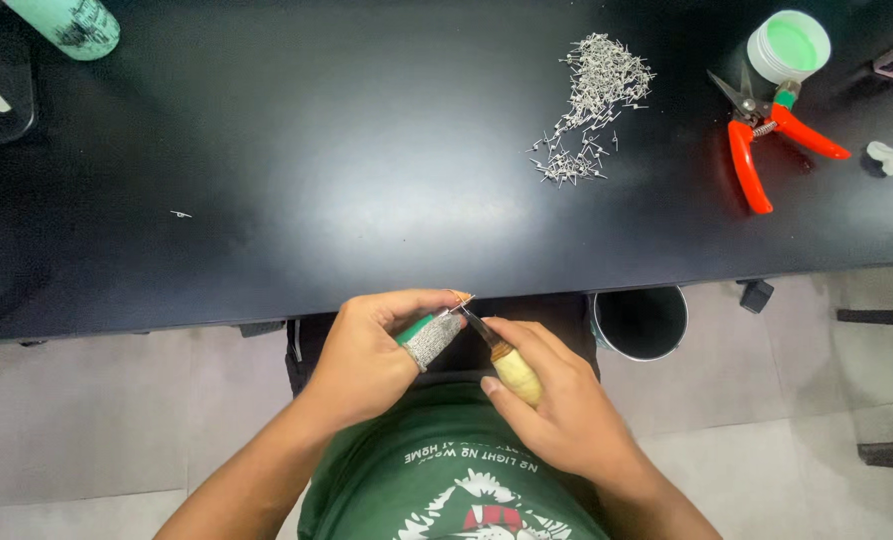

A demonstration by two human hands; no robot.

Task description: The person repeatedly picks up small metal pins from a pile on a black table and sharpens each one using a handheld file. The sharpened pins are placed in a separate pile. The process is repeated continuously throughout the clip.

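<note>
I see my two hands held close together just below the near edge of the black bench [266,150], over my lap. My left hand [371,355] has its fingers pressed together, pinching a tiny metal pin [460,301] at the tips. The thumb on that hand wears a grey mesh guard [433,339] with a green band. My right hand [556,400] has its fingers wrapped tight around a small knife [501,360] with a pale wood handle. The thin blade points up at the pin, and its tip is right by the pin and the guard. I cannot tell if the blade touches the pin. Far up on the bench lies a big pile of pins [591,105]. To the right of the pile lie orange cutters [766,150], and just beside them is a round tub [788,46] with green inside. One stray pin [180,213] lies alone on the left. A dark bin [640,322] stands on the floor, near my right hand.
</note>
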